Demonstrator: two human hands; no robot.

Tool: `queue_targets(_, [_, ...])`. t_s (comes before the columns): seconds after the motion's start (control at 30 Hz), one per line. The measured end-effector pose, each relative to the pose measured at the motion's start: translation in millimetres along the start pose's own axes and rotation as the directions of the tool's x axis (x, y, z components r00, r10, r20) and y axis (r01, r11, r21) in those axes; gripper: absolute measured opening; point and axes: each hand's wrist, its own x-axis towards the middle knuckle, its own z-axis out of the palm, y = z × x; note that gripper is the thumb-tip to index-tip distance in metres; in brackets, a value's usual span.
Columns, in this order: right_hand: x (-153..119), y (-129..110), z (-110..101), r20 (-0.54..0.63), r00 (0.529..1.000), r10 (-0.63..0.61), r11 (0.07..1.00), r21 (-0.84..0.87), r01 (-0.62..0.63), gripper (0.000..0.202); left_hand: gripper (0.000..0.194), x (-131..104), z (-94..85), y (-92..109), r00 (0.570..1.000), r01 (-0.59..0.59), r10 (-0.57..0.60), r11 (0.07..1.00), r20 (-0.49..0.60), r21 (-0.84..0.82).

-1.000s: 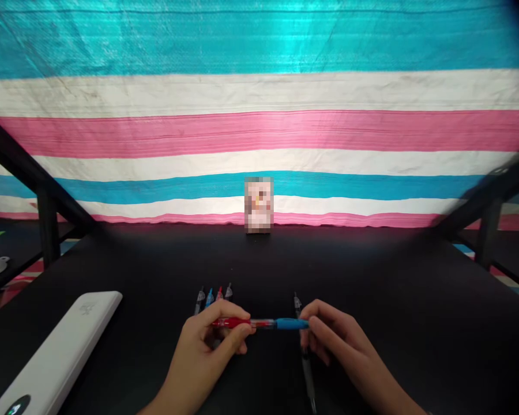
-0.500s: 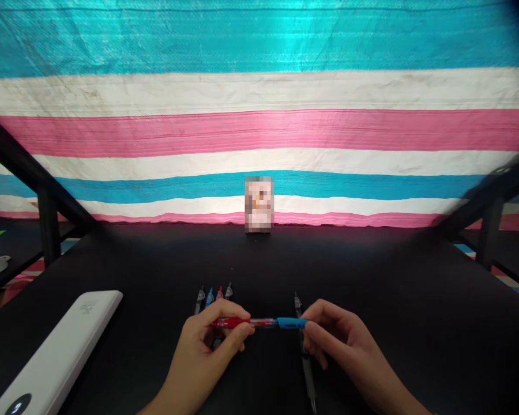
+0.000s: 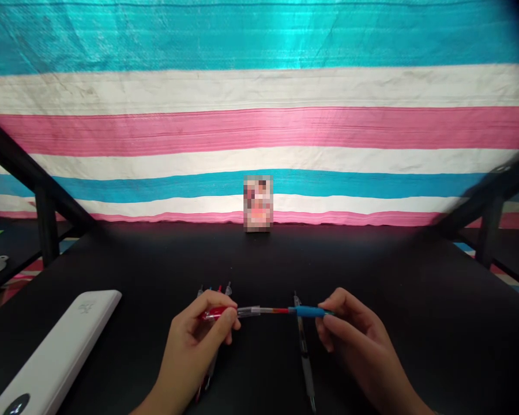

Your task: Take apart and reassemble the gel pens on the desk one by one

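At the near side, the left hand point(image 3: 196, 340) pinches the red end point(image 3: 216, 313) of a pen point(image 3: 272, 310) between thumb and fingers; the right hand point(image 3: 358, 334) pinches the blue end point(image 3: 309, 312) likewise. Held from opposite ends above the black table point(image 3: 259, 259), the pen lies nearly level, apparently to keep its parts in line. Its clear barrel point(image 3: 247, 312) stops short of the blue part, baring a thin, reddish refill. A grey-gripped pen point(image 3: 307, 372) slants below the blue end; more pens point(image 3: 229, 289), partly hidden, reach farther beyond the left hand.
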Motion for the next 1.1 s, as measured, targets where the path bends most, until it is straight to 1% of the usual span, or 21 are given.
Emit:
queue_targets(0.1, [-0.6, 0.2, -1.7, -0.075, 0.997, -0.018, 0.999, 0.042, 0.021, 0.017, 0.016, 0.4, -2.1, -1.1, 1.0, -0.014, 0.014, 1.0, -0.024, 0.006])
queue_targets(0.23, [0.2, -0.9, -1.8, -0.118, 0.993, -0.018, 0.996, 0.082, 0.027, 0.015, 0.018, 1.0, -3.7, -1.8, 0.999, -0.038, 0.038, 0.999, -0.024, 0.028])
queue_targets(0.53, [1.3, -3.4, -1.0, -0.121, 0.992, -0.018, 0.994, 0.101, 0.03, 0.012, 0.019, 1.4, -2.3, -1.9, 0.999, -0.046, 0.046, 0.998, -0.021, 0.036])
queue_targets(0.7, [0.1, -5.0, 0.2, -0.121, 0.993, -0.011, 0.995, 0.101, 0.024, 0.013, 0.017, 1.7, -2.1, -1.6, 0.999, -0.031, 0.031, 0.999, -0.028, 0.016])
queue_targets(1.0, [1.2, -6.2, 0.4, -0.115, 0.992, -0.047, 0.997, 0.055, 0.054, 0.015, 0.018, 1.1, -1.7, 0.5, 1.0, -0.011, 0.012, 1.0, -0.028, 0.021])
queue_targets(1.1, [-0.1, -4.2, -1.1, -0.089, 0.994, -0.057, 0.998, 0.027, 0.06, 0.016, 0.019, 1.0, -1.6, -0.1, 1.0, -0.003, 0.003, 1.0, -0.011, 0.016])
